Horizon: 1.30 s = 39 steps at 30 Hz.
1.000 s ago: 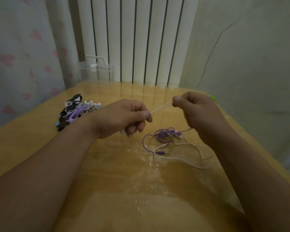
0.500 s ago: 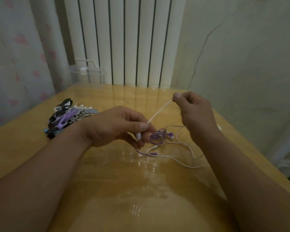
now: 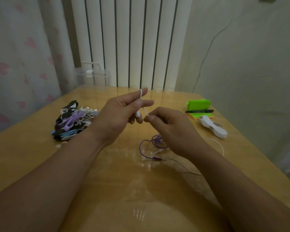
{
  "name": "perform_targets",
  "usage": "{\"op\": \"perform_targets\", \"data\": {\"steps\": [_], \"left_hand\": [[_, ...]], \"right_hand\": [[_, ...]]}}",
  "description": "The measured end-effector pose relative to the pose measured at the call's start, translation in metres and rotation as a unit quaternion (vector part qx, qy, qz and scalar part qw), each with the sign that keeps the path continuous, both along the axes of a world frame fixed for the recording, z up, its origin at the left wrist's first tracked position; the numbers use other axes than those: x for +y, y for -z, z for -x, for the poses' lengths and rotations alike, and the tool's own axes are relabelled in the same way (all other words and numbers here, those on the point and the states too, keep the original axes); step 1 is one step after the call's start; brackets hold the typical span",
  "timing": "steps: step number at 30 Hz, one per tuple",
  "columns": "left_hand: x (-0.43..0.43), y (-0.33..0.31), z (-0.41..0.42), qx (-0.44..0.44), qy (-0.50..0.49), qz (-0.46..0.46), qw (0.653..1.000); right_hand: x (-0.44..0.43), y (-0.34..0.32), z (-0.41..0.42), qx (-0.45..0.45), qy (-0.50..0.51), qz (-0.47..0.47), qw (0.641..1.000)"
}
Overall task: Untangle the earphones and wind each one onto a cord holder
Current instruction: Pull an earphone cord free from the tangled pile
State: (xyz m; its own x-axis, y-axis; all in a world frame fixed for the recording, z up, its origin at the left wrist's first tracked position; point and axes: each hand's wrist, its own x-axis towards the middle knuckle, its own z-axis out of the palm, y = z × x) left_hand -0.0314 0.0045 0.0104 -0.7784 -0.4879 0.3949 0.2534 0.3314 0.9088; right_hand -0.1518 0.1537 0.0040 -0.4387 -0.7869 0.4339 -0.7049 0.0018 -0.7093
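Winding is barely begun — white cord (image 3: 141, 99) is hooked and gripped by left hand (image 3: 117, 114), pinched by right hand (image 3: 171, 126); purple earphone (image 3: 155, 143) beneath the fingers is left tangled.

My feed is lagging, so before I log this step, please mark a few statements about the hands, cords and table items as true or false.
1. The white cord loops over a finger of the left hand. True.
2. The right hand lies flat on the table. False: it is raised above the table and pinches the white cord.
3. The purple earphone lies on the table below the right hand. True.
4. The pile of cord holders lies at the right of the table. False: it lies at the left; a single white cord holder lies at the right.
5. A black pen lies by the green stand. True.
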Motion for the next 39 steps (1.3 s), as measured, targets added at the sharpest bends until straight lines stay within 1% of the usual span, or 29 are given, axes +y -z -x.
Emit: {"op": "perform_targets", "data": {"steps": [3, 6, 9, 11, 13, 15, 17, 19, 21, 24, 26, 28, 31, 34, 36, 37, 39], "left_hand": [[0.002, 0.005, 0.0, -0.025, -0.029, 0.082, 0.996], [0.003, 0.01, 0.002, -0.082, -0.051, 0.187, 0.978], [0.005, 0.009, 0.002, -0.14, 0.005, 0.224, 0.965], [0.008, 0.007, 0.001, -0.165, 0.051, 0.22, 0.96], [0.009, 0.005, -0.001, -0.183, 0.085, 0.22, 0.955], [0.009, 0.003, -0.003, -0.196, 0.121, 0.215, 0.949], [0.009, -0.001, -0.005, -0.201, 0.162, 0.192, 0.947], [0.007, -0.005, -0.008, -0.194, 0.2, 0.143, 0.95], [0.007, -0.007, -0.011, -0.181, 0.241, 0.074, 0.951], [0.008, -0.011, -0.013, -0.131, 0.288, -0.015, 0.948], [0.008, -0.011, -0.012, -0.083, 0.271, -0.049, 0.958], [0.007, -0.01, -0.009, -0.05, 0.218, -0.067, 0.972], [0.003, -0.005, -0.005, -0.032, 0.117, -0.053, 0.991], [0.003, -0.003, -0.003, -0.034, 0.026, 0.02, 0.999], [0.004, 0.0, -0.002, -0.043, -0.006, 0.077, 0.996], [0.004, 0.002, -0.002, -0.057, -0.023, 0.124, 0.99], [0.001, 0.006, -0.001, -0.113, -0.065, 0.249, 0.96]], "right_hand": [[0.001, 0.0, 0.001, 0.036, 0.006, -0.009, 0.999], [0.003, -0.001, 0.006, 0.059, 0.04, -0.001, 0.997], [0.006, -0.007, 0.012, 0.053, 0.057, 0.019, 0.997], [0.009, -0.011, 0.018, 0.016, 0.057, 0.043, 0.997], [0.012, -0.015, 0.021, -0.03, 0.028, 0.06, 0.997], [0.015, -0.018, 0.022, -0.056, -0.004, 0.061, 0.997], [0.016, -0.02, 0.024, -0.094, -0.029, 0.071, 0.993], [0.018, -0.021, 0.03, -0.148, -0.045, 0.084, 0.984], [0.02, -0.022, 0.037, -0.197, -0.062, 0.097, 0.974], [0.02, -0.019, 0.042, -0.23, -0.075, 0.107, 0.964], [0.017, -0.013, 0.037, -0.207, -0.064, 0.079, 0.973], [0.012, -0.006, 0.025, -0.144, -0.045, 0.02, 0.988], [-0.001, 0.002, 0.006, -0.077, -0.026, -0.043, 0.996], [-0.007, 0.007, -0.002, -0.047, -0.023, -0.083, 0.995], [-0.005, 0.005, -0.001, -0.032, -0.01, -0.102, 0.994], [-0.003, 0.004, 0.0, -0.022, 0.0, -0.106, 0.994], [0.0, 0.0, 0.003, 0.009, 0.03, -0.1, 0.994]]}}
